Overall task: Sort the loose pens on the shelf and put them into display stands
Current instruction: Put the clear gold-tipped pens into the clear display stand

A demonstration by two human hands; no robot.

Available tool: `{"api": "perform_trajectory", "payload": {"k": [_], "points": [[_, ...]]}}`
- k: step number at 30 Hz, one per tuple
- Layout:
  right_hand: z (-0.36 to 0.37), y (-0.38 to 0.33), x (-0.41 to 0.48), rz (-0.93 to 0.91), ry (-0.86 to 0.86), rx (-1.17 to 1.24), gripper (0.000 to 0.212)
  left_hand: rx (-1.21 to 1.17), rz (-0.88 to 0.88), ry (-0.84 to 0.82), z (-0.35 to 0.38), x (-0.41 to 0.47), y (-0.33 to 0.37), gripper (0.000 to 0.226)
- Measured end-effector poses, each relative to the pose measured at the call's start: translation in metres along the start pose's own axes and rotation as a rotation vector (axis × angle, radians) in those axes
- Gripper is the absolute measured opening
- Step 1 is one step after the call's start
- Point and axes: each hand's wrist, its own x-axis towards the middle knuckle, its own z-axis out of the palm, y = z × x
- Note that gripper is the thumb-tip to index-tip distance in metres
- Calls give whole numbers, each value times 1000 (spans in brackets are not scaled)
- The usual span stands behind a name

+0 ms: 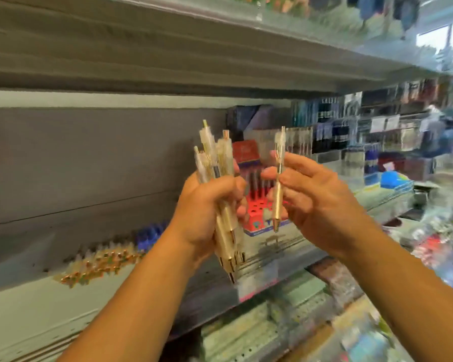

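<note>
Left hand [207, 215] fist-gripped bundle of pens [211, 152]: at least four, exact count unclear. Right hand [322, 202] pinched single pen [278, 184] mid-barrel, upright, tip down. Pens judged light, stiff, smooth, likely slippery; best held mid-barrel. One red display stand [256, 207] sat behind, between hands. Loose pens [100, 262] lay on shelf [24, 309] left of left hand, too blurred to count.
</note>
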Motion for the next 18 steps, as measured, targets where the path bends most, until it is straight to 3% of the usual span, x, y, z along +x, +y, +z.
{"api": "perform_trajectory", "payload": {"k": [3,9,18], "points": [[-62,-24,-20,9,50,-51,61,-19,20,-67,56,14,-34,28],[-164,-45,-33,80,62,-72,63,-1,-17,-30,135,56,-95,32],[-243,-24,30,66,-34,-73,66,125,45,18,148,140,-143,28]]}}
